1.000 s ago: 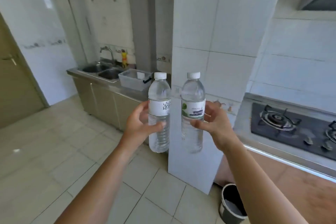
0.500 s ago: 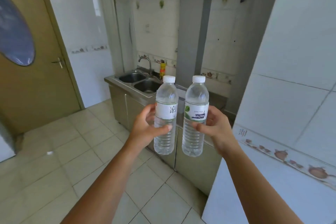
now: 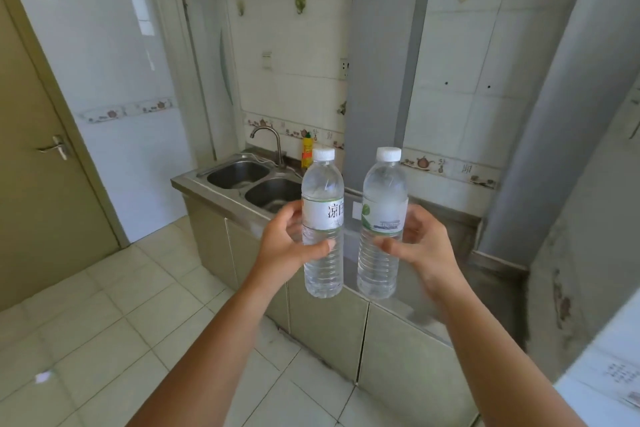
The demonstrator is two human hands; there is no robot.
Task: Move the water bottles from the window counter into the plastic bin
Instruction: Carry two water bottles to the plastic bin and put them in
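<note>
1. The left hand (image 3: 287,246) held its grip clenched on the left bottle (image 3: 322,222), upright above the tabletop (image 3: 446,215); a loose hold could drop it.
2. The right hand (image 3: 420,246) gripped the right bottle (image 3: 382,222); the bottles, near each other, might knock together. The bin was hidden.
</note>
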